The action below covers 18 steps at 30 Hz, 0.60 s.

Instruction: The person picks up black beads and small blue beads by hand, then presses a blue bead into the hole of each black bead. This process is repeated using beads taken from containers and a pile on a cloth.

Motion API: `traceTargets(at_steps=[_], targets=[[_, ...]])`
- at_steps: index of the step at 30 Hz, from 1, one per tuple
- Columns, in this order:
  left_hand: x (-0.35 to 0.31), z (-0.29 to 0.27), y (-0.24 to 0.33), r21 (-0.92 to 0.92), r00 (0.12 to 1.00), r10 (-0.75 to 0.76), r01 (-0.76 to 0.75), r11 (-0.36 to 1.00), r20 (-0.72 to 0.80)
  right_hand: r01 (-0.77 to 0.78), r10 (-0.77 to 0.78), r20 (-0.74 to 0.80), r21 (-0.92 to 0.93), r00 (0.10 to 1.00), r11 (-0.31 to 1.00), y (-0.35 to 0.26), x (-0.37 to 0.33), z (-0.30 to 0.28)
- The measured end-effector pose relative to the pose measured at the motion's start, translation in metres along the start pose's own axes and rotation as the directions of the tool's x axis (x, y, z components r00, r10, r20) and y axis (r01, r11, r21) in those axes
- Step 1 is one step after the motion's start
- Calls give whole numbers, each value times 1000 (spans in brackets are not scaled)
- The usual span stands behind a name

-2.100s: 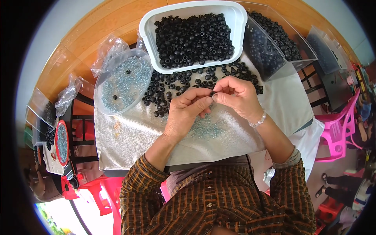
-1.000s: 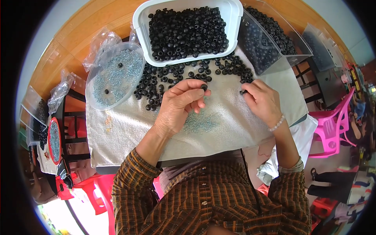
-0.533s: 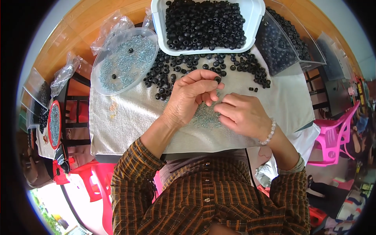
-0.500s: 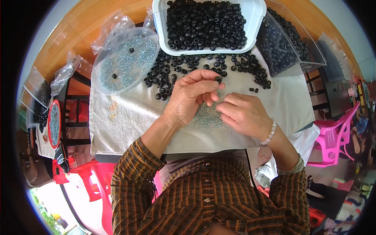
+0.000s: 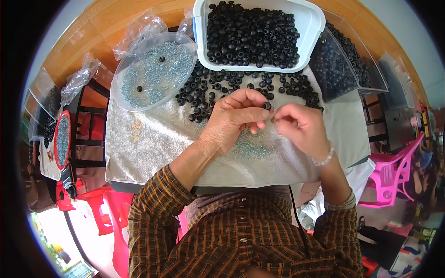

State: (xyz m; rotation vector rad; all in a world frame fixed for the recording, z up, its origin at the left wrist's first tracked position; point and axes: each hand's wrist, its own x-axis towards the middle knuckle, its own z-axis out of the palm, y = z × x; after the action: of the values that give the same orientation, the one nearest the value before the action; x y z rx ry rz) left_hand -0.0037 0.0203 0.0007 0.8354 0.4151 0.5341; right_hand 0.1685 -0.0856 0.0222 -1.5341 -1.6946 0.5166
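Observation:
Between the thumb and forefinger of my left hand [image 5: 236, 116] I pinch a round black bead [image 5: 266, 105] with a hole in it. My right hand [image 5: 303, 127] is just to its right, thumb and forefinger pressed together close to the bead. Whatever those fingers hold is too small to make out. Under both hands a loose patch of tiny pale blue-green glass beads [image 5: 252, 147] lies on the cream towel [image 5: 148, 157]. Many loose black beads [image 5: 201, 97] are spread on the towel beyond my hands.
A white tub [image 5: 315, 28] full of black beads stands at the back. Left of it, a clear oval tray [image 5: 117, 88] holds tiny glass beads and two black ones. A clear bin [image 5: 354, 83] of black beads stands at right. Pink chairs [image 5: 387, 178] stand beyond the table.
My right hand has risen from the patch of tiny glass beads toward the black bead, fingers now pinched. My left hand still holds the bead, slightly farther right. The view has shifted slightly.

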Motion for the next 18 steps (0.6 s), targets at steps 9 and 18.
traceTargets(at_steps=[9,18], targets=[[1,-1,0,46,999,31,-32,998,19,142,-108,-160,224,981,964,0,14,0],[0,-3,-2,118,999,36,-41,992,40,273,-249,-210,99,946,957,8,13,7]])
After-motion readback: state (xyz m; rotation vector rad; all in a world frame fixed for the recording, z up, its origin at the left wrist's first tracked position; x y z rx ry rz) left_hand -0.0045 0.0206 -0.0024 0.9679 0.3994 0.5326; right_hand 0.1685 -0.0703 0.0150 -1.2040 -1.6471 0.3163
